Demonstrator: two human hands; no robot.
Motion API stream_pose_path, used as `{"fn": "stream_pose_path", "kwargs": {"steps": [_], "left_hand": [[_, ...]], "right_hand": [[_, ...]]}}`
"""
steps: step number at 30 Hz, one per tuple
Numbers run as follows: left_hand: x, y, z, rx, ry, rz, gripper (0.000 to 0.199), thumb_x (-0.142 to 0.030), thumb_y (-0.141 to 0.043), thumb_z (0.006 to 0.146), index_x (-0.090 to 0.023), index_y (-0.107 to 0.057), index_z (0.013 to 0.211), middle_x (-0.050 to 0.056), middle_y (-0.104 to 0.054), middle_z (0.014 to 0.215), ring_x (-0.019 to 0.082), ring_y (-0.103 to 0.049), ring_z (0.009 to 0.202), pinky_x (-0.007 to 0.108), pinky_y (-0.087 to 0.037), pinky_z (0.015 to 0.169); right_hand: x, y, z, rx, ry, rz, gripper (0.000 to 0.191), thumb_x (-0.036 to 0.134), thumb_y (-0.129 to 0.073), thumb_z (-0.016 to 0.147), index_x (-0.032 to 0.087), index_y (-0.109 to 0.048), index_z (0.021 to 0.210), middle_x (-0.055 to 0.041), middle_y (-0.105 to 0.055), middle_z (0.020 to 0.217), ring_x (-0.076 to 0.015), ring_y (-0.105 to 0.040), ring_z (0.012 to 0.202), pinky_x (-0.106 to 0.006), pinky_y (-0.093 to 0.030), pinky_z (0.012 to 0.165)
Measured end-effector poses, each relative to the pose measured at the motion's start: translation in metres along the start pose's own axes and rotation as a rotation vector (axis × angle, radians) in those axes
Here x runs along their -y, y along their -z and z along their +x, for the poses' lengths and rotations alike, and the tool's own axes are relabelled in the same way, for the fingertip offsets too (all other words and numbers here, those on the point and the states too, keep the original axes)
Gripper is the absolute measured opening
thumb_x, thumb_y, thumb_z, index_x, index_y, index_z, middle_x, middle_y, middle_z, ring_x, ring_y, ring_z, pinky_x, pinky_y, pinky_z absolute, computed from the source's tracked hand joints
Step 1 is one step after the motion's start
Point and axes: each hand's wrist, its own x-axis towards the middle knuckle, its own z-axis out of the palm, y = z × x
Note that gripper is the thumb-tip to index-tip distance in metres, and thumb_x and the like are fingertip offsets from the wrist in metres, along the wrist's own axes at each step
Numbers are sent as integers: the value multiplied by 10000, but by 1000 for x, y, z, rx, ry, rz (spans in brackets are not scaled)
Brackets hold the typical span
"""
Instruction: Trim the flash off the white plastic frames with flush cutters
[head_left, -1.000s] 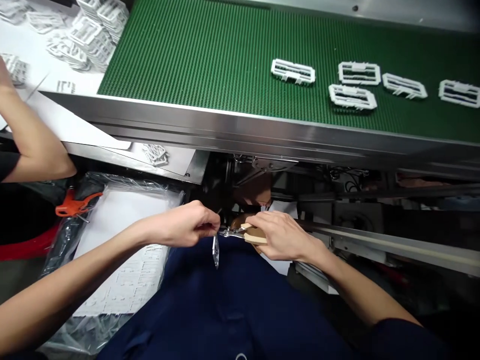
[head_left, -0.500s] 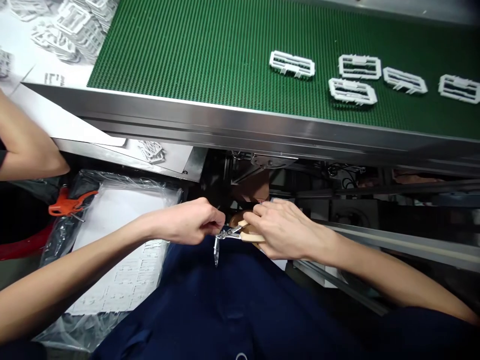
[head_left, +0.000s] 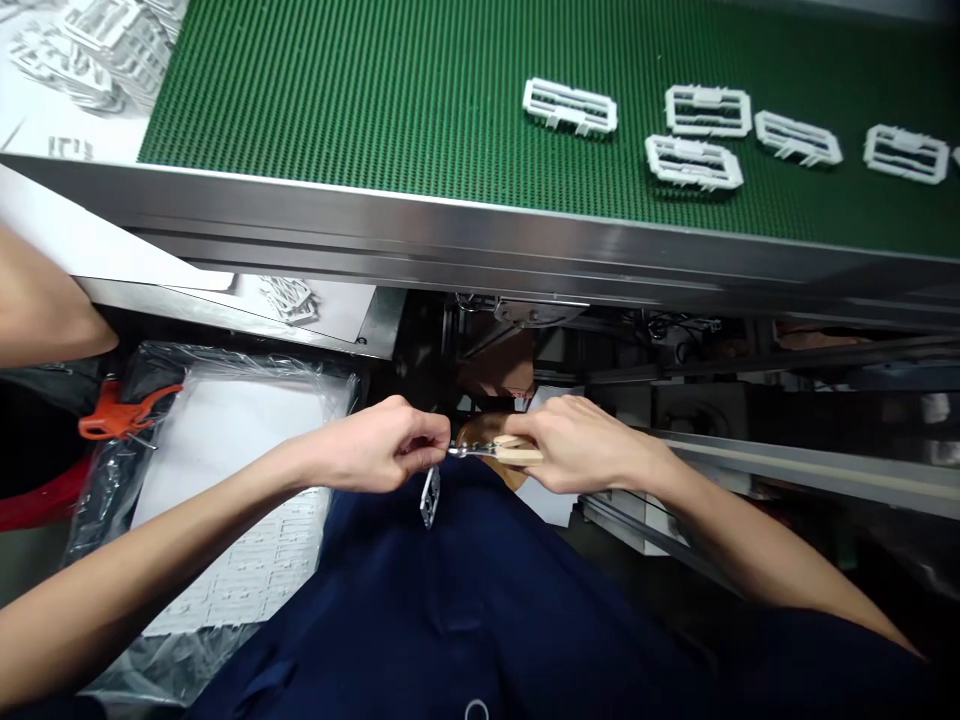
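Between the fingertips of my left hand [head_left: 390,445] is a small white plastic frame [head_left: 430,498], pinched at its top and hanging below the fingers. My right hand [head_left: 581,445] is closed round the cream handles of cutting pliers [head_left: 517,452]. Their metal jaws reach left to my left fingertips, and the tip is partly hidden there. Both hands are in front of my dark blue clothing, below the edge of the conveyor.
Several white plastic frames lie on the green conveyor belt [head_left: 360,110]. Stacked frames [head_left: 124,45] stand at upper left. Below, a plastic-lined box [head_left: 247,400] holds white parts beside an orange-handled tool [head_left: 120,412]. Another person's elbow [head_left: 52,310] juts in at left.
The plier handles have squeezed closer together and the pliers lie more level. The white frame has turned to show more of its face. The whole view has shifted slightly.
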Motion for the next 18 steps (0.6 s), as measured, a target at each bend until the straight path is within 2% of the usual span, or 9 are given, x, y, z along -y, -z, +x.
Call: {"fn": "stream_pose_path", "kwargs": {"steps": [3, 6, 9, 12, 15, 18], "left_hand": [[1, -4, 1, -25, 13, -61, 133, -197, -485, 818, -162, -590, 745, -17, -519, 598, 119, -422, 513, 222, -306, 479], [11, -13, 6, -68, 95, -175, 146, -238, -510, 811, -159, -618, 754, -10, -549, 626, 128, -449, 546, 215, -330, 493], [27, -27, 14, -167, 191, -280, 197, -287, -514, 819, -157, -622, 716, 1, -573, 644, 145, -485, 579, 227, -360, 531], [39, -43, 21, -264, 234, -368, 337, -394, -505, 847, -157, -613, 632, 30, -602, 653, 179, -542, 622, 255, -397, 584], [42, -57, 26, -232, 275, -608, 383, -480, -542, 829, -164, -630, 632, 58, -634, 677, 231, -595, 703, 285, -437, 648], [46, -64, 34, -172, 331, -798, 350, -509, -591, 782, -183, -687, 702, 68, -646, 713, 260, -577, 737, 327, -461, 692]], "right_hand": [[-11, -12, -6, -39, -158, 140, 206, 389, -549, 788, 210, -571, 687, 10, -543, 549, -118, -446, 480, -258, -220, 504], [-17, -33, -6, -121, -285, 286, 245, 431, -532, 807, 203, -559, 722, 18, -571, 624, -117, -468, 552, -236, -259, 526], [-18, -57, -1, -208, -370, 433, 254, 440, -550, 796, 192, -567, 746, 18, -583, 665, -113, -476, 589, -228, -300, 554], [-10, -76, 5, -331, -434, 595, 269, 448, -574, 779, 179, -577, 776, 14, -580, 698, -111, -494, 626, -228, -342, 594], [8, -90, 13, -465, -457, 895, 318, 493, -596, 761, 183, -558, 822, 18, -582, 747, -105, -526, 660, -216, -390, 614], [20, -102, 30, -493, -389, 1210, 362, 490, -681, 692, 198, -548, 861, 24, -595, 795, -101, -550, 673, -194, -423, 595]]}}
